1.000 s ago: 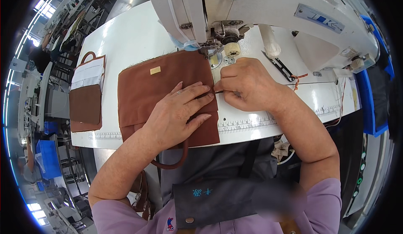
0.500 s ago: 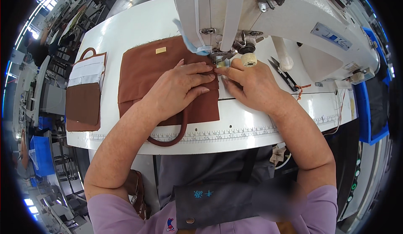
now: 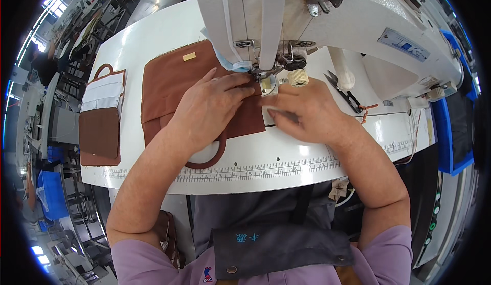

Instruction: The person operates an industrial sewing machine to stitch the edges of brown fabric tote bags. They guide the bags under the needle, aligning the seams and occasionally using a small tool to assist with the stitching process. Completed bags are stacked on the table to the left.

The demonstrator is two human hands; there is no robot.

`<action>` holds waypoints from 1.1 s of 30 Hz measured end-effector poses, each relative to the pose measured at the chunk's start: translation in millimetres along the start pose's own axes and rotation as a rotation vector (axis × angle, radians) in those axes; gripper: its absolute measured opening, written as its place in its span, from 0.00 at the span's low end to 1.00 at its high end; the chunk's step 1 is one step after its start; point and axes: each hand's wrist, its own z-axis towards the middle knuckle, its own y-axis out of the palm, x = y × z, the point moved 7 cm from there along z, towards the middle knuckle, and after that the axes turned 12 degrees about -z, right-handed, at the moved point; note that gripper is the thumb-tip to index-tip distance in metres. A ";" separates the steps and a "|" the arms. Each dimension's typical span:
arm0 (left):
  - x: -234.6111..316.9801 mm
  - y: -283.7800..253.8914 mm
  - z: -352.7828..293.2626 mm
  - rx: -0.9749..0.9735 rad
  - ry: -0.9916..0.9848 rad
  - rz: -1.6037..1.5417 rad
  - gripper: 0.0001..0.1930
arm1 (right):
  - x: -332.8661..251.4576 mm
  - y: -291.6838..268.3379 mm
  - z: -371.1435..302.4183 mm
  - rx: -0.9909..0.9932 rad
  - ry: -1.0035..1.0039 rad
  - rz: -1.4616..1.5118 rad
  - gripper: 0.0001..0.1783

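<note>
A reddish-brown fabric panel (image 3: 169, 75) with a small yellow label lies under the needle area of a white sewing machine (image 3: 327, 24). Flat on this panel rests my left hand (image 3: 212, 101), its fingers stretched toward the presser foot. At the panel's right edge, beside the needle, is my right hand (image 3: 307, 108); its fingers reach to the cloth, the thumb stands apart, and it is slightly blurred. A brown loop handle (image 3: 217, 154) comes out from beneath my left wrist. The needle tip itself is hard to make out.
At the left lies another brown bag piece (image 3: 99, 134) with white lining and a handle. Black thread snips (image 3: 348, 93) with an orange cord sit right of the machine's needle. A ruler strip (image 3: 245, 175) runs along the front table edge. Blue bins (image 3: 51, 193) stand beyond both sides.
The brown panel and its handle have shifted away from me, past the needle. My left hand has moved slightly with the cloth; my right fingers have shifted along its edge. The view has tilted a little.
</note>
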 end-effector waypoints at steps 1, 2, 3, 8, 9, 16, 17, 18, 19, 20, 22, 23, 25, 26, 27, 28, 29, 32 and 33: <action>3.3 -0.9 -1.4 0.018 -0.009 0.027 0.18 | -3.0 1.8 -1.0 -0.015 -0.026 -0.006 0.07; 4.9 -0.6 0.0 0.011 -0.002 0.018 0.19 | -5.3 3.6 -2.0 -0.031 -0.051 -0.013 0.06; 5.9 0.0 1.7 0.004 0.005 0.009 0.19 | -4.7 3.5 -2.9 -0.015 -0.044 -0.030 0.05; -0.3 1.9 7.9 -0.047 -0.033 -0.035 0.21 | -4.4 1.6 -0.8 -0.006 -0.030 -0.074 0.05; 2.2 0.4 6.6 -0.035 -0.051 -0.064 0.21 | -4.6 1.7 -0.7 -0.008 -0.031 -0.067 0.06; 6.5 10.6 13.4 -0.051 -0.026 0.063 0.18 | -3.6 2.2 -0.5 0.005 -0.035 -0.061 0.07; 4.5 10.9 13.6 -0.056 -0.035 0.043 0.18 | -3.3 2.0 -0.8 0.008 -0.034 -0.060 0.07; 1.3 11.0 13.2 -0.060 -0.044 0.023 0.19 | -3.7 1.8 -0.3 0.007 -0.034 -0.059 0.07; -1.4 11.9 12.7 -0.067 -0.051 0.003 0.19 | -4.2 1.6 0.3 0.008 -0.031 -0.057 0.07; -1.7 11.7 11.0 -0.050 -0.041 0.003 0.19 | -4.5 1.3 0.3 0.008 -0.028 -0.056 0.07; -1.1 11.8 6.3 -0.015 -0.021 0.003 0.19 | -3.9 1.8 -0.5 -0.003 -0.022 -0.063 0.07; -1.5 12.4 5.1 -0.009 -0.021 0.005 0.19 | -3.8 2.4 -0.7 -0.008 -0.020 -0.066 0.07; -2.0 13.1 3.0 0.002 -0.023 0.008 0.19 | -4.1 2.4 -0.8 0.007 -0.024 -0.062 0.06; -1.8 12.3 2.0 0.001 -0.039 -0.020 0.19 | -4.2 2.4 -0.8 0.014 -0.027 -0.060 0.06; -0.4 10.5 1.0 -0.001 -0.056 -0.047 0.19 | -3.9 2.7 -0.8 0.008 -0.023 -0.057 0.06; 0.5 9.5 -0.9 -0.001 -0.073 -0.074 0.19 | -4.2 2.4 -0.3 0.001 -0.020 -0.054 0.06; 3.6 9.3 -3.9 0.021 -0.068 -0.063 0.19 | -4.5 2.3 0.1 -0.005 -0.018 -0.050 0.06; 8.3 10.2 -9.1 0.071 -0.055 -0.051 0.20 | -5.8 1.2 0.2 -0.003 -0.018 -0.079 0.05; 6.4 11.4 -9.7 0.078 -0.056 -0.060 0.20 | -5.6 1.4 0.4 -0.001 -0.018 -0.087 0.05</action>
